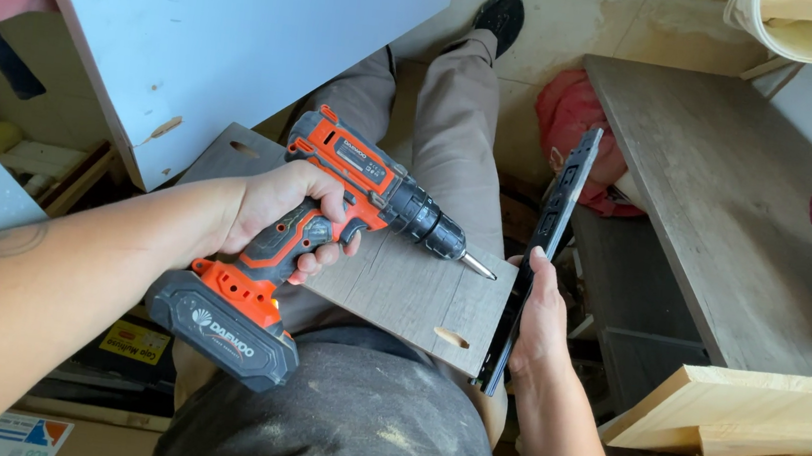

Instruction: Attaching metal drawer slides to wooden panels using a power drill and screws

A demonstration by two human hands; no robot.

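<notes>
The left hand (pixel 277 209) grips the handle of an orange and black cordless drill (pixel 326 220), its bit aimed toward the right edge of a grey wood panel (pixel 400 283) resting across the person's lap. The right hand (pixel 539 317) is closed around a black metal drawer slide (pixel 549 223), holding it on edge against that panel edge. The bit tip sits just short of the slide, apart from it. No screw is visible in the slide, so by appearance fastening has not begun. A grey board (pixel 728 222) lies to the right.
</notes>
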